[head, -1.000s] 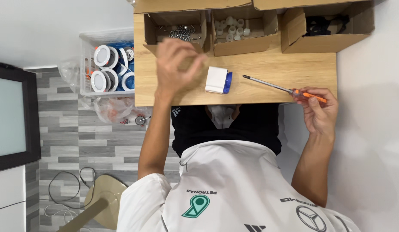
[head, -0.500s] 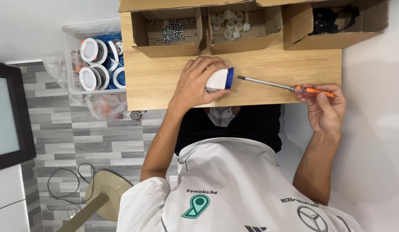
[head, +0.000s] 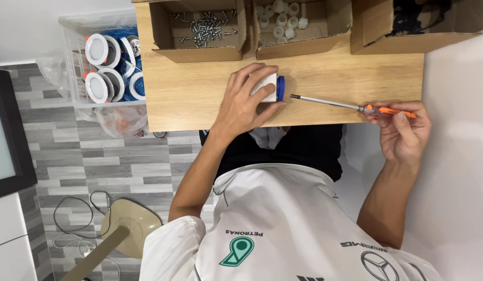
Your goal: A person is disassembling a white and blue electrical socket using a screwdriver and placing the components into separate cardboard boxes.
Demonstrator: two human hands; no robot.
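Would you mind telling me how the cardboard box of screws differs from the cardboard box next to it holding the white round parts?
The box of screws holds small, thin, dark metal pieces scattered loosely; the box of white parts holds chunkier, pale, round pieces bunched toward its far side. The screw box sits nearer the table's edge by the clear plastic bin; the white-parts box sits between two other boxes. Both are open brown cardboard boxes at the back of the wooden table.

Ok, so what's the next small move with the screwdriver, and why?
Probably ease the screwdriver tip left into the blue end of the white and blue part. The left hand already grips that part on the wooden table, the right hand holds the orange handle, and the tip sits just short of it.
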